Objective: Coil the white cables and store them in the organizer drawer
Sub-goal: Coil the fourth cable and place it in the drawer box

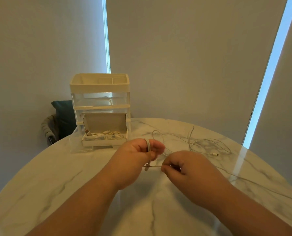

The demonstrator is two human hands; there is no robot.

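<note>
A person's left hand [135, 155] holds white cable [148, 145] loops wound around its fingers; the right hand [184, 169] pinches the strand just beside it. The slack trails right across the table [73, 184], with the open drawer [97, 143] behind-left.

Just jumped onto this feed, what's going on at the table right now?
A person is winding a white cable around the left hand, and the right hand pinches the strand that leads to it. More loose cable lies on the marble table. Behind the hands, the organizer has its bottom drawer pulled out. An open box with other white cables sits in the drawer.
</note>
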